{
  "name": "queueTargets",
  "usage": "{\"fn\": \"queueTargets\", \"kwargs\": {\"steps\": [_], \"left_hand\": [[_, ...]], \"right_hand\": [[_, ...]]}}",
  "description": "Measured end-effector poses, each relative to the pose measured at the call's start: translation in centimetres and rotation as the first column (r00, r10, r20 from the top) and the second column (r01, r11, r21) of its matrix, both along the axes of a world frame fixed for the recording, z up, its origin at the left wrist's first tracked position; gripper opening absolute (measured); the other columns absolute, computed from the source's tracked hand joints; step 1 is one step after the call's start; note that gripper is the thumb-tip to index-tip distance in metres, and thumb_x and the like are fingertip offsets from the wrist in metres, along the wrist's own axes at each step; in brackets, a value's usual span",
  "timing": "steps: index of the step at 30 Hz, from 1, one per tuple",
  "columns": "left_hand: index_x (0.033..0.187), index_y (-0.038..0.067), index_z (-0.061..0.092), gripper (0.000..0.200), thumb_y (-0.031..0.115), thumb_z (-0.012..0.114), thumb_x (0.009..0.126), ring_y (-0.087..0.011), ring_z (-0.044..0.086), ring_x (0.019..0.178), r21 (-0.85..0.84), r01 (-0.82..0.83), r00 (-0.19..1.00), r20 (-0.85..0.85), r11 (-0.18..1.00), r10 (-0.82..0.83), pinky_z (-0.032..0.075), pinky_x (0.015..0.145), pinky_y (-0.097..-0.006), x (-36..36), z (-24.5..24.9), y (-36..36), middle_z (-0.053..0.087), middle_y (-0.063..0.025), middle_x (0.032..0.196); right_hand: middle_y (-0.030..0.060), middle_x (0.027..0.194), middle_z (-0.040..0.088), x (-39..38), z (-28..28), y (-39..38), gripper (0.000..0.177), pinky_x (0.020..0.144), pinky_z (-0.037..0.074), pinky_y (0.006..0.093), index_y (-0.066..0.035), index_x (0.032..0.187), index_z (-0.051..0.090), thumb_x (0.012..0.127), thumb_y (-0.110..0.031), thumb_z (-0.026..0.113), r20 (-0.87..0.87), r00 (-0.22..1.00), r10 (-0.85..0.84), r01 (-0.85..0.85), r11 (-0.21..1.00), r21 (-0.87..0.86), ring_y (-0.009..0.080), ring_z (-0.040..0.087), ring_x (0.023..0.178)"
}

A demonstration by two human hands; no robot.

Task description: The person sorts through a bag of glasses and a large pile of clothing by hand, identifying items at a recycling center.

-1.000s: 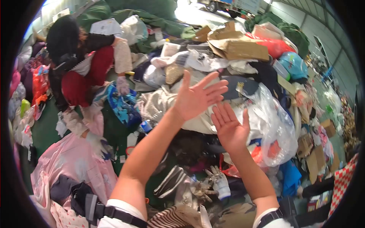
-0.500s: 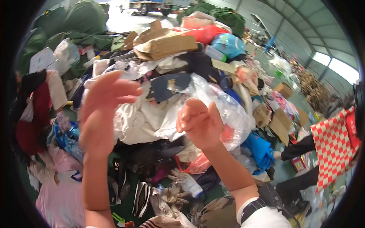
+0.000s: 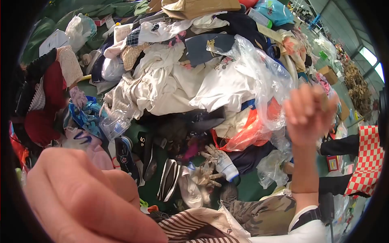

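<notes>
My left hand (image 3: 89, 198) looms large and close to the camera at lower left. Its fingers are bent and pressed together; anything inside them is hidden. My right hand (image 3: 310, 115), blurred, is raised at the right with its fingers loosely curled and somewhat apart, and no object shows in it. Beside it hangs a clear plastic bag (image 3: 265, 81) on the pile. White cloth garments (image 3: 170, 83) lie in the middle, with a red plastic bag (image 3: 249, 131) below them. Work gloves (image 3: 223, 162) and a striped garment (image 3: 188, 222) lie nearer to me.
A cardboard box (image 3: 202, 8) rests atop the pile. Shoes (image 3: 129, 158) lie on the green floor. At the right is a person in dark clothing with a red-and-white checked cloth (image 3: 366, 158). Dark red clothing (image 3: 52, 95) appears at the left.
The view has tipped downward. My left hand has come down and much closer to the camera. My right hand has moved away to the right, off the middle of the pile.
</notes>
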State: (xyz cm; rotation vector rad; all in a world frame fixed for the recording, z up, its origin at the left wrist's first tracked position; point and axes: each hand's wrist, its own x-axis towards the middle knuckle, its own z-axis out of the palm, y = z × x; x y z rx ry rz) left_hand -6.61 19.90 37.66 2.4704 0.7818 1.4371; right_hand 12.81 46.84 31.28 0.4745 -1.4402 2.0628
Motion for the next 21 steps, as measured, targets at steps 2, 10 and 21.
{"fn": "queueTargets", "kwargs": {"steps": [2,10,21], "left_hand": [[0.121,0.012,0.05,0.051,0.039,0.065,0.081,-0.0173,0.06,0.066,-0.006,0.006,1.0,0.022,1.0,-0.006,0.044,0.057,-0.0276,-0.1,-0.2,0.3,0.063,-0.0058,0.088],[0.123,0.014,0.048,0.046,0.038,0.06,0.086,-0.0196,0.06,0.062,-0.061,0.115,0.955,0.282,0.992,-0.093,0.045,0.05,-0.0284,1.1,-1.4,2.8,0.062,-0.0082,0.086],[0.102,0.025,0.044,0.025,0.026,0.059,0.083,-0.0118,0.049,0.062,0.604,-0.322,0.896,0.444,0.729,0.028,0.036,0.06,-0.0226,1.1,-8.0,2.2,0.053,0.0055,0.077]], "right_hand": [[0.0051,0.073,0.05,0.8,2.3,-1.3,0.047,0.055,0.041,0.0286,-0.002,0.105,0.057,0.095,-0.043,0.038,-0.046,0.998,0.044,-0.038,0.992,0.12,0.0137,0.047,0.062],[0.0113,0.089,0.051,1.7,0.2,-2.5,0.053,0.062,0.046,0.0358,0.001,0.111,0.055,0.093,-0.047,0.039,0.17,0.985,-0.037,0.081,0.962,-0.261,0.0224,0.049,0.075],[-0.0036,0.06,0.047,6.3,6.1,-10.4,0.017,0.035,0.041,0.0154,-0.007,0.068,0.053,0.064,-0.016,0.067,-0.446,0.728,-0.52,0.63,0.764,0.137,0.002,0.043,0.036]]}}
